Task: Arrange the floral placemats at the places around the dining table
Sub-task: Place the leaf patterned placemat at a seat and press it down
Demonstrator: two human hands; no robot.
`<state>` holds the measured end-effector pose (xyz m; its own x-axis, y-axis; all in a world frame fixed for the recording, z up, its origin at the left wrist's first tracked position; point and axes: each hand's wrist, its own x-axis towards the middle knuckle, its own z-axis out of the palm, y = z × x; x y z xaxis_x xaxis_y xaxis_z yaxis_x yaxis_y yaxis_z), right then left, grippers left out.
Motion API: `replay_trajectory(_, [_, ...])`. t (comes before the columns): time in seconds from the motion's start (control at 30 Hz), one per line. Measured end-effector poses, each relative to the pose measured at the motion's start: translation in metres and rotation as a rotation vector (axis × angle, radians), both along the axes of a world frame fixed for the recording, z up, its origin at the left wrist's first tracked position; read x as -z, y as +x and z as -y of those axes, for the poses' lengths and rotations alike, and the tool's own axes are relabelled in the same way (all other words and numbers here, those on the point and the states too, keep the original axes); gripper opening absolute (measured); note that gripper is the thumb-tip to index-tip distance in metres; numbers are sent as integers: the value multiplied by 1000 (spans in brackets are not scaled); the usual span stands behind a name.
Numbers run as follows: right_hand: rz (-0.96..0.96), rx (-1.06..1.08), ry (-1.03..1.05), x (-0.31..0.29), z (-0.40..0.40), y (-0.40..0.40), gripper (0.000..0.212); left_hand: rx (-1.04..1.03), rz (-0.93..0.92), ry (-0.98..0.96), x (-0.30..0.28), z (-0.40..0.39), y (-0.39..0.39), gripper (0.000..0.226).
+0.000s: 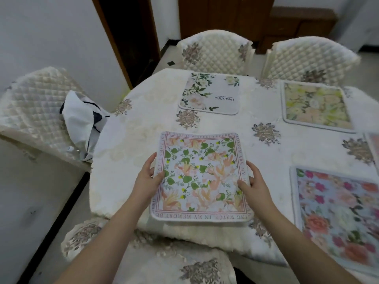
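A floral placemat [202, 177] with a pink lettered border lies at the near edge of the dining table [127, 152]. My left hand [147, 177] grips its left edge, thumb on top. My right hand [253, 185] grips its right edge the same way. A white placemat with green leaves and the word "Beautiful" [210, 93] lies at the far side. A yellow-green floral placemat [315, 106] lies at the far right. A pink and red rose placemat [338, 212] lies at the near right. The edge of another placemat [373, 146] shows at the right border.
Quilted cream chairs stand around the table: one at the left [34, 111] with a black-and-white cloth [84, 124] on it, two at the far side [215, 52] [307, 58], one just below me [174, 261]. A dark wooden cabinet [225, 15] stands behind.
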<state>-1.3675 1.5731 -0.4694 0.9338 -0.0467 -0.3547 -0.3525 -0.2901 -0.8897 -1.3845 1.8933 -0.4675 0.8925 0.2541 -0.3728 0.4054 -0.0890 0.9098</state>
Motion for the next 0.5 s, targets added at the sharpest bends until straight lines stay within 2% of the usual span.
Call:
replay_trajectory(0.17, [-65, 211, -23, 8, -23, -22, 49, 148, -1, -99, 12, -19, 16, 68])
replay_trajectory(0.33, [-122, 306, -29, 21, -48, -47, 43, 267, 5, -34, 22, -39, 29, 66])
replay_trajectory(0.5, [-149, 335, -94, 35, -57, -54, 34, 302, -7, -4, 43, -46, 24, 66])
